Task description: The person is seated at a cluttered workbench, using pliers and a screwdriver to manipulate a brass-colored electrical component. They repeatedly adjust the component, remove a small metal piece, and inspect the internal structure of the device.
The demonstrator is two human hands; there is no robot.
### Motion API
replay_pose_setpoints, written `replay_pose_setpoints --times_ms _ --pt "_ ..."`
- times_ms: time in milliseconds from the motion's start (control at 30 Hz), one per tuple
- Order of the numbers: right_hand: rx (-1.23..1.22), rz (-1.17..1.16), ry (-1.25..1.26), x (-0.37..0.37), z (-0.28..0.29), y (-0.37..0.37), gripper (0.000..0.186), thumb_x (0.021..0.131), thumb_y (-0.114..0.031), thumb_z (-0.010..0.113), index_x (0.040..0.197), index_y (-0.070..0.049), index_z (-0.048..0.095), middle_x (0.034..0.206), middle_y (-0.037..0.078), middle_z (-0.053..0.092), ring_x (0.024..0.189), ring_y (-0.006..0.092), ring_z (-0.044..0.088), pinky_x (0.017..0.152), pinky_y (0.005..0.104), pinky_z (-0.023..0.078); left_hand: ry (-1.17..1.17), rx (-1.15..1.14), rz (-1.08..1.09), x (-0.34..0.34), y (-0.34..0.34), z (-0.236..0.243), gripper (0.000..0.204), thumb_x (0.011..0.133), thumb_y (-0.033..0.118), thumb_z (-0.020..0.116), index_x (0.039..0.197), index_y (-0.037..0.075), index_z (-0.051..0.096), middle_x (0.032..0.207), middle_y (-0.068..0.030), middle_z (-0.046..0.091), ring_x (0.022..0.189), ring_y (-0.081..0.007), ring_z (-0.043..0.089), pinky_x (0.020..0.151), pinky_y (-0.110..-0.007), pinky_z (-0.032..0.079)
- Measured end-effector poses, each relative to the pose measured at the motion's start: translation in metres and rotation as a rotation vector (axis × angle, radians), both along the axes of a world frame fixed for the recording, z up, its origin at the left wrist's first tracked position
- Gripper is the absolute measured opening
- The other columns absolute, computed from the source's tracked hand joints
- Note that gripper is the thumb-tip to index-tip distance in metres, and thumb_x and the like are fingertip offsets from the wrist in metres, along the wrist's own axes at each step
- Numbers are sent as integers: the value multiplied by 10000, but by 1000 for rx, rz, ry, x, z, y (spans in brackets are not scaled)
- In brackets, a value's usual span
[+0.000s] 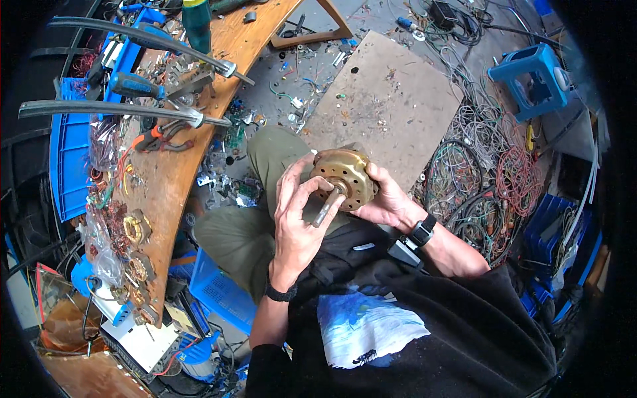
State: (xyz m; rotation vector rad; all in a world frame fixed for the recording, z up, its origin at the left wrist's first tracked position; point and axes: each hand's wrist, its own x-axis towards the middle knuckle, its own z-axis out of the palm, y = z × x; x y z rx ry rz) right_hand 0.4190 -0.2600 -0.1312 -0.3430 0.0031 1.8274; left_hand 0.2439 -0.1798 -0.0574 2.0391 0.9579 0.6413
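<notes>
In front of my lap I hold a small electric motor (360,174) with a round, dull brass-coloured housing. Holes ring its end face, and a metal shaft (328,211) points down toward me. My left hand (296,211) is closed on the motor's left side, its fingers reaching across the face to the shaft's base. Around the right edge of the housing wraps my right hand (390,197), thumb on top and the other fingers mostly hidden behind. The motor's rear side is out of sight.
To the left, a wooden bench (174,199) carries pliers (162,138), a screwdriver (136,85), copper coils (136,229) and scrap. A dusty board (381,93) lies on the littered floor ahead. Tangled cables (507,166) and a blue plastic frame (533,79) are at right.
</notes>
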Motion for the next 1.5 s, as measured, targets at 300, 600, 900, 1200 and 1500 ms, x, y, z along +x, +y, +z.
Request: replay_pose_setpoints --times_ms 300,600,900,1200,1500 --pt "-52 56 269 -5 -20 -5 952 968 -663 675 1657 -90 354 1632 182 469 1467 372 508 1228 597 421 -68 -8 -2 5 -1 3 272 824 87 900 1027 33 726 1548 -225 569 1440 -386 545 1172 -493 459" --pt "-126 16 622 -8 -28 -7 1014 897 -784 671 1614 -108 432 1595 206 490 1439 419 511 1237 591 410 -73 45 47 21 -7 5 270 835 94 885 1034 14 720 1521 -258 585 1413 -405 566 1163 -497 467" --pt "-86 28 703 -7 -25 -5 1011 900 -800 651 1611 -111 447 1560 223 516 1379 456 543 1215 592 432 -44 108 49 28 -8 8 373 815 121 911 1140 21 758 1527 -243 584 1380 -386 597 1114 -482 515" --pt "-152 33 688 -8 -14 0 950 952 -806 566 1593 -111 482 1554 221 541 1391 420 556 1219 571 430 -55 84 27 23 -3 7 349 861 149 857 1195 85 778 1523 -245 563 1370 -429 583 1114 -501 515" --pt "-111 77 711 -7 -18 1 890 997 -787 504 1574 -108 507 1549 215 559 1405 394 561 1229 570 418 -33 -14 41 25 -3 12 344 859 98 857 1196 64 797 1542 -236 577 1408 -376 585 1157 -478 484"
